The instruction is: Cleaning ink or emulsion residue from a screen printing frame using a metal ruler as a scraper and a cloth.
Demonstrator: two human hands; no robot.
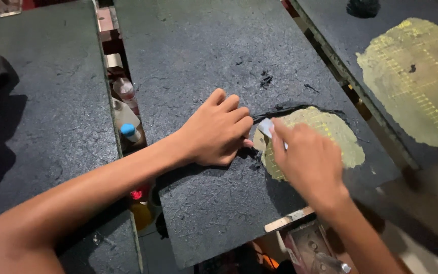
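Scraping goes best with my right hand (pixel 307 162) pinching the small white scraper (pixel 265 126) low and flat, I judge, its edge working at the rim of the yellow-green patch (pixel 330 133) bared in the dark coated board (pixel 214 66). My left hand (pixel 218 133), at nine o'clock of the patch, lies palm down with fingers curled, holding nothing, pinning the coating. Keeping it close should stop the layer tearing. At nine o'clock of that hand, in the gap between boards, stand a blue-capped white bottle (pixel 129 133) and a clear pale bottle (pixel 125 91).
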